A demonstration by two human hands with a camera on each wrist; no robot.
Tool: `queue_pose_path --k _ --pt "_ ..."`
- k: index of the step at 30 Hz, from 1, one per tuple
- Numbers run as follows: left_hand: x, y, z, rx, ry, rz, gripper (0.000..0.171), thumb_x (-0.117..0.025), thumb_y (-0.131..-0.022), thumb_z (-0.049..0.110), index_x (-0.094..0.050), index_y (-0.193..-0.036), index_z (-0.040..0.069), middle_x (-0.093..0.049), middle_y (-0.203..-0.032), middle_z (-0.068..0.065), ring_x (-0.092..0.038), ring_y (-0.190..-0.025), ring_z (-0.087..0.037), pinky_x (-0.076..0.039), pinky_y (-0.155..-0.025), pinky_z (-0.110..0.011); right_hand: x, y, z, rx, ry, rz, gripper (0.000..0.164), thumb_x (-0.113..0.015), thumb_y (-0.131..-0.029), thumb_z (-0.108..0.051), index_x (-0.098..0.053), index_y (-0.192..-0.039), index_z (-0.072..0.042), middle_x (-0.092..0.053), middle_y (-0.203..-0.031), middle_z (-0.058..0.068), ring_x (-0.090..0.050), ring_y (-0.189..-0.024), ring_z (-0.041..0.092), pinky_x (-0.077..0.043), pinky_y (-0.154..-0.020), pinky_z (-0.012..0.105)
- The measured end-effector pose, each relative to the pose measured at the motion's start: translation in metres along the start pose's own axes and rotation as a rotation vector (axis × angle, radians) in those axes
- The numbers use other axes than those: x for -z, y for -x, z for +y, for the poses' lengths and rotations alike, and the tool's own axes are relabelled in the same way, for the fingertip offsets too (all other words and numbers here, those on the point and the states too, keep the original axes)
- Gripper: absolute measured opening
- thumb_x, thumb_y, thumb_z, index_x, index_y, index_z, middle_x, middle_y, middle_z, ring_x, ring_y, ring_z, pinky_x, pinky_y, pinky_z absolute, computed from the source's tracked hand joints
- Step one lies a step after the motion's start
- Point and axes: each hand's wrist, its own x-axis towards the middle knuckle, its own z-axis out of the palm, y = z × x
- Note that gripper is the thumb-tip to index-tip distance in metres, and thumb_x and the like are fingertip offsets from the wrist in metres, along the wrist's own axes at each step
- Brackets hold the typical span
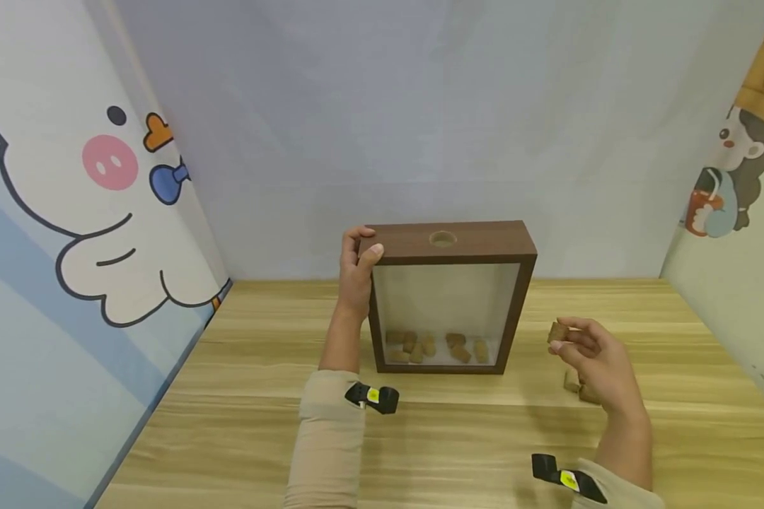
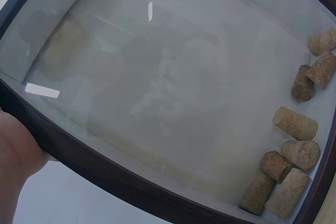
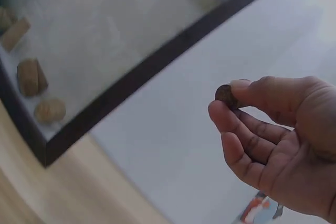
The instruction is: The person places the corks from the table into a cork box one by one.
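Note:
A dark wooden shadow box point(image 1: 448, 247) with a glass front stands upright on the table, a round hole point(image 1: 443, 240) in its top. Several corks point(image 1: 417, 348) lie along its bottom inside, also visible in the left wrist view as a row of corks point(image 2: 295, 124). My left hand point(image 1: 355, 279) grips the box's upper left corner, thumb on the top's front edge. To the right of the box, my right hand point(image 1: 595, 360) pinches one cork point(image 3: 226, 97) between thumb and fingers, above the table and apart from the box.
Loose corks point(image 1: 571, 380) lie on the wood-grain table point(image 1: 248, 396) beneath my right hand, partly hidden by it. A pale cloth wall point(image 1: 382, 127) rises behind the box, with printed cartoon panels at left and right.

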Motion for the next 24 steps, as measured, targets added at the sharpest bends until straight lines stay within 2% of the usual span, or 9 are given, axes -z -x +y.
queue_pose_path --k 3,7,11,15,17,20,24 --pt "0.0 0.0 0.002 -0.001 0.008 -0.003 0.033 -0.05 -0.082 0.022 -0.042 -0.111 0.008 -0.033 -0.122 -0.005 -0.029 -0.113 -0.017 -0.025 -0.09 -0.034 -0.009 -0.002 -0.016 0.081 -0.07 0.011 0.037 -0.064 -0.085 -0.001 -0.05 -0.12 0.005 -0.061 -0.1 0.002 -0.062 -0.084 0.009 -0.048 -0.073 0.02" --pt "0.0 0.002 0.004 0.007 0.014 -0.004 0.035 -0.05 -0.082 0.021 -0.04 -0.112 0.006 -0.033 -0.121 -0.005 -0.029 -0.112 -0.018 -0.025 -0.089 -0.034 -0.021 -0.005 -0.041 0.219 -0.162 0.008 0.037 -0.063 -0.081 0.01 -0.052 -0.116 0.007 -0.061 -0.096 0.002 -0.06 -0.082 0.01 -0.048 -0.07 0.019" --pt "0.0 0.002 0.004 0.008 0.013 0.001 0.034 -0.05 -0.082 0.022 -0.041 -0.111 0.007 -0.035 -0.119 -0.003 -0.03 -0.11 -0.018 -0.025 -0.089 -0.034 -0.032 -0.011 -0.07 0.411 -0.176 -0.035 0.041 -0.061 -0.078 0.017 -0.051 -0.118 0.011 -0.059 -0.1 0.006 -0.058 -0.086 0.013 -0.047 -0.069 0.019" --pt "0.0 0.001 0.003 -0.002 0.001 0.008 0.032 -0.05 -0.082 0.023 -0.042 -0.11 0.01 -0.036 -0.116 -0.003 -0.032 -0.108 -0.018 -0.025 -0.088 -0.034 -0.039 -0.019 -0.098 0.551 -0.204 -0.076 0.043 -0.06 -0.076 0.021 -0.052 -0.116 0.012 -0.06 -0.102 0.01 -0.059 -0.09 0.014 -0.048 -0.072 0.02" --pt "0.0 0.0 0.003 0.0 -0.002 0.013 0.031 -0.051 -0.082 0.024 -0.043 -0.109 0.012 -0.037 -0.116 -0.003 -0.033 -0.107 -0.018 -0.026 -0.088 -0.034 -0.042 -0.025 -0.11 0.591 -0.228 -0.08 0.043 -0.06 -0.074 0.023 -0.053 -0.115 0.012 -0.061 -0.101 0.012 -0.061 -0.091 0.016 -0.048 -0.073 0.021" --pt "-0.001 0.0 0.003 0.005 -0.002 0.018 0.029 -0.051 -0.081 0.024 -0.044 -0.108 0.015 -0.038 -0.115 -0.003 -0.034 -0.106 -0.017 -0.026 -0.088 -0.034 -0.047 -0.035 -0.126 0.644 -0.21 -0.061 0.042 -0.06 -0.073 0.025 -0.054 -0.113 0.012 -0.062 -0.1 0.015 -0.062 -0.089 0.015 -0.048 -0.071 0.021" --pt "-0.001 0.0 0.003 0.003 -0.007 0.016 0.029 -0.051 -0.082 0.024 -0.044 -0.108 0.014 -0.038 -0.116 -0.003 -0.034 -0.106 -0.018 -0.026 -0.088 -0.034 -0.053 -0.054 -0.143 0.658 -0.146 -0.018 0.04 -0.063 -0.074 0.021 -0.057 -0.112 0.011 -0.064 -0.096 0.016 -0.063 -0.084 0.014 -0.049 -0.067 0.022"
